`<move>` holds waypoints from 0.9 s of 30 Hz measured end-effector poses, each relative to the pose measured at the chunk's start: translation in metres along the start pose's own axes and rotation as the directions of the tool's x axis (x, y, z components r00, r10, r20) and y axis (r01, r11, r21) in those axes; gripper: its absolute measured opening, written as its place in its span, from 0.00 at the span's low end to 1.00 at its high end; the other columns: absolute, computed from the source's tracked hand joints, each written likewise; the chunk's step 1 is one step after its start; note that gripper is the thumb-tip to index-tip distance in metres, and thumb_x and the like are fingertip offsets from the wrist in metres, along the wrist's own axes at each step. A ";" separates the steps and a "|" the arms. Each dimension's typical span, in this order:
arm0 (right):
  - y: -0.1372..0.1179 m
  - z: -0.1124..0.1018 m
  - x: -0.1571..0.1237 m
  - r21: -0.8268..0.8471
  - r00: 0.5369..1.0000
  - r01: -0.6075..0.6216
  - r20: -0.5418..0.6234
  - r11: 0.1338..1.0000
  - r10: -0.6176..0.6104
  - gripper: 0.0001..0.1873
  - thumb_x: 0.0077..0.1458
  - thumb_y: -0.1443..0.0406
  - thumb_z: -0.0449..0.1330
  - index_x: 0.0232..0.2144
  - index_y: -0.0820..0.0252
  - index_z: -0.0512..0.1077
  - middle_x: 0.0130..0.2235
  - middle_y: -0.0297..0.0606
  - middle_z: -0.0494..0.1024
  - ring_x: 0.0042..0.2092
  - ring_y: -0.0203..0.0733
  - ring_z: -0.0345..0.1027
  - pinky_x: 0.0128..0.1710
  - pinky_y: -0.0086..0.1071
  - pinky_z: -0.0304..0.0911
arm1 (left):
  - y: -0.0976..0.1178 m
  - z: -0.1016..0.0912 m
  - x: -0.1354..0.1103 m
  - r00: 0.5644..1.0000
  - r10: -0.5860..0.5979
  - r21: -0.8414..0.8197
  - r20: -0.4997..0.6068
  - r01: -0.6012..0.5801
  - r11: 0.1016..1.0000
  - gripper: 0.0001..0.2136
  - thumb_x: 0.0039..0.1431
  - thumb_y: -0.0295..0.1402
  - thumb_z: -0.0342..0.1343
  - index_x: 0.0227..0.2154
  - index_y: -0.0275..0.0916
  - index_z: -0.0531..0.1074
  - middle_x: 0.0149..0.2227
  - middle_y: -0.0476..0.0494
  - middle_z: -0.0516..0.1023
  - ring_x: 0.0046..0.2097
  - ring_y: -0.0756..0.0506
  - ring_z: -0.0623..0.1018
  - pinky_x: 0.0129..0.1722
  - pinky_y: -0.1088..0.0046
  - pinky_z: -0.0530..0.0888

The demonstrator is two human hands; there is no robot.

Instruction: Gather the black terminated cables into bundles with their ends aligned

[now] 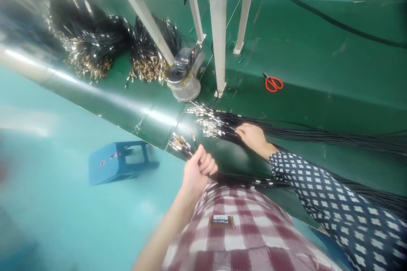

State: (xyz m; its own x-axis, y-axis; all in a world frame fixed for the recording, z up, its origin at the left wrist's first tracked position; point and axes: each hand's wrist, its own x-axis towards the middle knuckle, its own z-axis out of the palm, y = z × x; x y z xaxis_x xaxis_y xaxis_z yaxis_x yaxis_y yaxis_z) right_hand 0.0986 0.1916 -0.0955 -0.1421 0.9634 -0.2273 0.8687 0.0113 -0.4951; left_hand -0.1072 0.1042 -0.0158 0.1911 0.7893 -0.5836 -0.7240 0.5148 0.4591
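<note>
My left hand (199,169) is closed round a bundle of thin black cables (241,179), thumb up. Their silvery connector ends (180,144) stick out past the fist. My right hand (252,137), in a dark patterned sleeve, reaches over a second bundle of black cables (295,132) lying on the green bench. Its fingers are pinched together at the near side of that bundle, just behind the silvery connector ends (210,125); exactly what lies between the fingertips is partly hidden.
A grey round tape dispenser (184,78) stands beside white metal legs (219,38). Piles of black cables with brass-coloured ends (146,65) lie at the back left. Orange-handled scissors (273,84) lie farther right. A blue stool (110,163) is on the floor, left of the bench edge.
</note>
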 end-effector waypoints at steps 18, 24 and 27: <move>-0.025 -0.052 -0.121 0.718 0.953 -0.141 0.285 0.682 -0.103 0.21 0.52 0.48 0.59 0.26 0.62 0.73 0.26 0.39 0.76 0.30 0.39 0.67 0.32 0.32 0.63 | -0.003 0.032 0.008 0.995 0.102 0.243 0.007 -0.101 0.965 0.12 0.50 0.36 0.64 0.33 0.32 0.73 0.12 0.61 0.48 0.15 0.58 0.49 0.18 0.77 0.51; -0.016 -0.056 -0.120 0.720 0.935 -0.159 0.331 0.676 -0.132 0.20 0.52 0.50 0.59 0.26 0.62 0.73 0.26 0.39 0.76 0.30 0.39 0.68 0.32 0.32 0.64 | -0.002 0.029 0.007 0.995 0.099 0.209 0.015 -0.099 0.973 0.13 0.50 0.36 0.64 0.36 0.34 0.73 0.13 0.62 0.47 0.15 0.57 0.49 0.18 0.78 0.52; -0.022 -0.065 -0.115 0.601 0.894 -0.142 0.418 0.787 -0.158 0.19 0.51 0.51 0.60 0.30 0.61 0.76 0.28 0.39 0.78 0.29 0.39 0.68 0.29 0.31 0.62 | -0.002 0.027 0.008 0.993 0.116 0.205 -0.008 -0.112 0.972 0.12 0.51 0.37 0.63 0.32 0.32 0.74 0.12 0.62 0.47 0.15 0.58 0.49 0.18 0.78 0.52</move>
State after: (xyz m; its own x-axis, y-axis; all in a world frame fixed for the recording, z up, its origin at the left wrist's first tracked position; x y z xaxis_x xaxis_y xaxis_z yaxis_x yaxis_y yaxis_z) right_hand 0.1262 0.0976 -0.0038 -0.4626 0.7479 -0.4761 0.4185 -0.2892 -0.8610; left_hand -0.0867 0.1182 -0.0033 0.1011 0.8409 -0.5317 -0.5892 0.4812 0.6491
